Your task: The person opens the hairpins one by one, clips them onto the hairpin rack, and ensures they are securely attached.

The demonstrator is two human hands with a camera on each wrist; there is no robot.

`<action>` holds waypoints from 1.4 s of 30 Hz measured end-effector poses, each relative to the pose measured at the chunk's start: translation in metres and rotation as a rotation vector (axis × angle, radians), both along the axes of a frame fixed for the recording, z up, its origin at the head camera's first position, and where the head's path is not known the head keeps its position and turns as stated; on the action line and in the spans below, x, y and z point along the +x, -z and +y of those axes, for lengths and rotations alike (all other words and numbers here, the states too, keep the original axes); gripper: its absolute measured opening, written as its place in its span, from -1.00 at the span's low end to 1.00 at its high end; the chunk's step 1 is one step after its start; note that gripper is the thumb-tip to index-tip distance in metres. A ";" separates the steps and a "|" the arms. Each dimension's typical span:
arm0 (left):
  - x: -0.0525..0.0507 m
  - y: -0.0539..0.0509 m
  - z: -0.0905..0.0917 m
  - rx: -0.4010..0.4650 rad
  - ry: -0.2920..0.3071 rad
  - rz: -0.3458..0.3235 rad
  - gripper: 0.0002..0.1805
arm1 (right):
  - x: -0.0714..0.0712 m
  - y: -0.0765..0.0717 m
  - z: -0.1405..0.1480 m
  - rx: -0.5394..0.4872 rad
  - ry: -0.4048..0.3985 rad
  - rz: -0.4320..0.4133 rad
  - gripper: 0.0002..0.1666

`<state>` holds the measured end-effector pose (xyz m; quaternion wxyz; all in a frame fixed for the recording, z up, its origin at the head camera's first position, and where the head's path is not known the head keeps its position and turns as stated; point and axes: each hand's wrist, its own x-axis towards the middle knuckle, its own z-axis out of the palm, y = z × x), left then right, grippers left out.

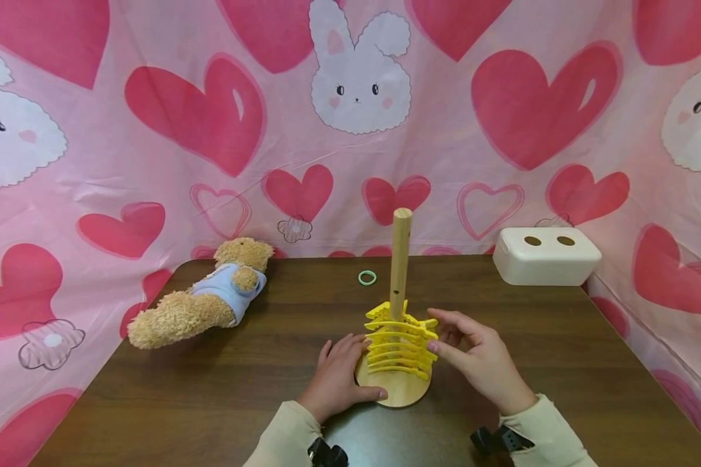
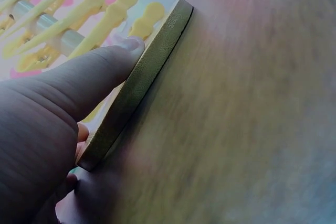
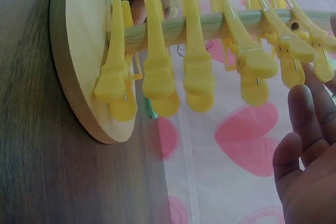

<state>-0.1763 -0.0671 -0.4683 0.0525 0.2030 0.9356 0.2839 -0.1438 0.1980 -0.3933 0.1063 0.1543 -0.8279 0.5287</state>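
Note:
Several yellow alligator-style hair clips (image 1: pixel 398 349) are clamped in a stack along the upright post (image 1: pixel 401 259) of a wooden stand. My left hand (image 1: pixel 344 379) rests on the stand's round base (image 1: pixel 402 395), its thumb (image 2: pixel 113 61) lying over the rim and its fingers reaching around the far left side. My right hand (image 1: pixel 481 357) is at the right ends of the upper clips, thumb and index finger apart with clip ends between them. In the right wrist view, a fingertip (image 3: pixel 300 98) is just below an upper clip (image 3: pixel 291 51); no firm pinch shows.
A teddy bear (image 1: pixel 228 292) in a light blue shirt lies at the table's left. Behind the stand lies a small green ring (image 1: pixel 367 278). At the back right stands a white box (image 1: pixel 552 266) with two round holes. A pink heart-patterned cloth (image 1: pixel 339 149) hangs behind the dark table (image 1: pixel 531 305).

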 end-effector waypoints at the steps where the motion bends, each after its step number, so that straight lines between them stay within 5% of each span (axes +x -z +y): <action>1: 0.000 0.000 0.000 0.001 -0.001 -0.001 0.09 | 0.000 0.000 0.000 0.000 -0.004 0.007 -0.48; 29: -0.006 0.005 0.003 0.018 -0.006 -0.012 0.08 | -0.008 0.006 0.006 0.006 0.009 -0.018 -0.48; 42: -0.010 0.008 0.002 0.006 0.008 -0.001 0.06 | -0.012 0.009 0.007 0.020 -0.008 0.033 -0.45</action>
